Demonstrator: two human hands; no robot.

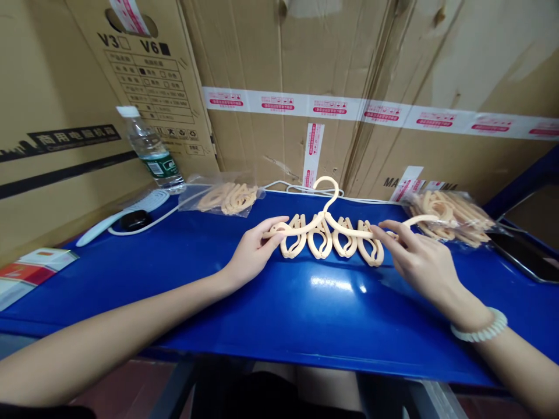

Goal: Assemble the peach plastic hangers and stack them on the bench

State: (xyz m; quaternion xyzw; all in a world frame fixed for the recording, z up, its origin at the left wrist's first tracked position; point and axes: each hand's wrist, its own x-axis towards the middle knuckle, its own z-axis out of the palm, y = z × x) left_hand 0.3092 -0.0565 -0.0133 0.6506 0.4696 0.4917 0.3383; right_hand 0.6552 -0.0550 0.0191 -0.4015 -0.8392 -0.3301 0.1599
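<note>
A beige plastic folding clothes hanger [346, 228] is held over the blue table, its hook pointing up and away from me. Several looped beige pieces [320, 243] are in a row along its two arms, their rounded ends toward me. My left hand [254, 251] pinches the hanger's left arm between thumb and fingers. At the right arm, my right hand [421, 262] grips with bent fingers, and its thumb is partly hidden. Just past the right fingers a curved beige piece [423, 219] shows; what it joins cannot be made out.
Clear bags of beige hanger parts lie at back left [238, 198] and right [449, 215]. A water bottle [155, 154], a pale brush-like object [126, 212], a black rounded item [135, 220] and a box [32, 270] stand left. A phone [526, 256] lies right. Cardboard [279, 145] walls the back.
</note>
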